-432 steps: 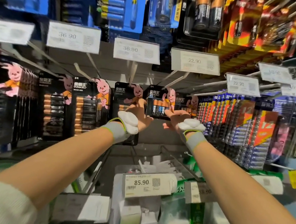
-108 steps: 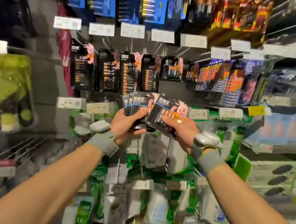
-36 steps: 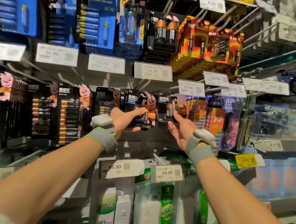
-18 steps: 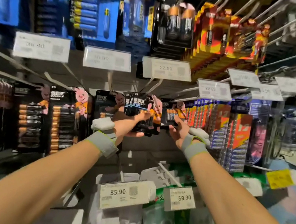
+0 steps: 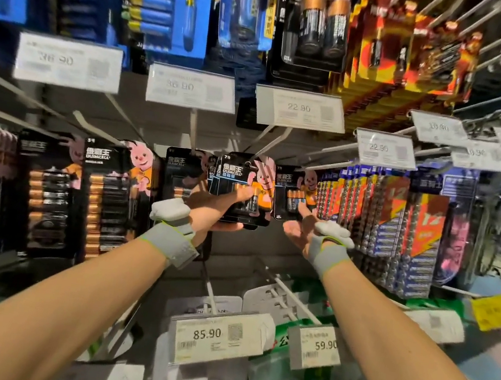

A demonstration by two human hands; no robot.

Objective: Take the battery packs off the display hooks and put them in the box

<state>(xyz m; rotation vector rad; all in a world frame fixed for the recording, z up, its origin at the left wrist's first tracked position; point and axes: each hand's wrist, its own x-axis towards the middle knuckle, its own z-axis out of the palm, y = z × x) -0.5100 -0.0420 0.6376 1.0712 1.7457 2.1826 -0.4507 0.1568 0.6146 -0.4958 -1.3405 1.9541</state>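
battery packs [image 5: 244,189]: small sheaf of black duracell blister cards, hung at the front of a display hook [image 5: 267,149] in the middle row, under the 22.90 price tag [image 5: 299,108].
left hand [image 5: 213,209]: gripped the sheaf from below, thumb pressed on the front card, fingers curled under the bottom edge.
right hand [image 5: 297,232]: palm up, fingers loose and fairly straight, one fingertip up against the lower edge of the neighbouring pack [image 5: 290,195]; held nothing.
change: three seconds before, both hands held packs low and clear of the rack, with a cardboard corner at the bottom of view. those packs were now gone and both hands were back at the hooks. over the last second the left grip kept its hold.
meaning: likely one load delivered and the next begun. the sheaf looked not yet slid off its hook.
box: not in view.
card: flat, stiff, glossy black, pink rabbit printed at the top corner.
blister: clear moulded plastic over copper-and-black cylinder cells.
hook: thin bare metal rod, angled out from the back panel.
handling: cards probably slippery against each other, so the sheaf could fan out.
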